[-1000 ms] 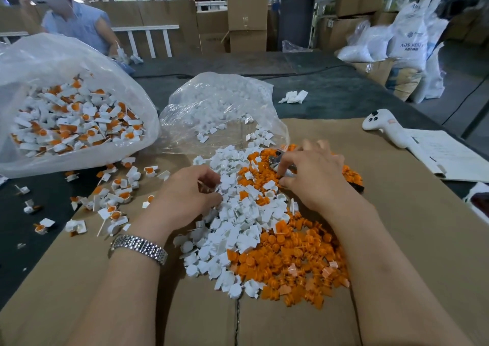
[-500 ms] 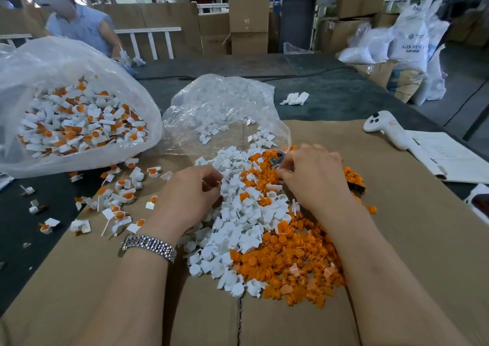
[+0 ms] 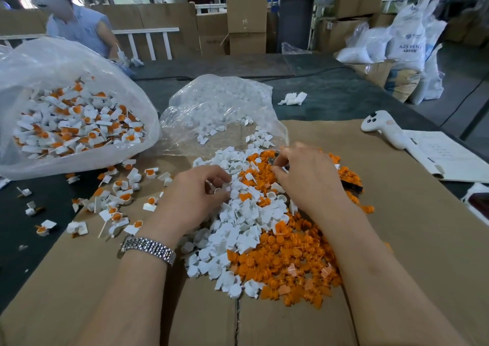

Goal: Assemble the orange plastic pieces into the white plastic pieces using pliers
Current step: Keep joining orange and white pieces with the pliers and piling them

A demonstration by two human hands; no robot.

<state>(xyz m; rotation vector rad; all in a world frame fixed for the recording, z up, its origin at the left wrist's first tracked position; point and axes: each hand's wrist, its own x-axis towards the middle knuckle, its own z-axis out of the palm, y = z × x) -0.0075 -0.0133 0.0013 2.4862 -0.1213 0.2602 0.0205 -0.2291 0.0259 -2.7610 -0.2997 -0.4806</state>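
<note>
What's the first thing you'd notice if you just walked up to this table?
The big heap of orange pieces and white pieces mixed in the middle of the cardboard sheet, with the left hand and right hand picking in it. Next, at the far left, the clear bag full of joined orange-and-white parts.
</note>
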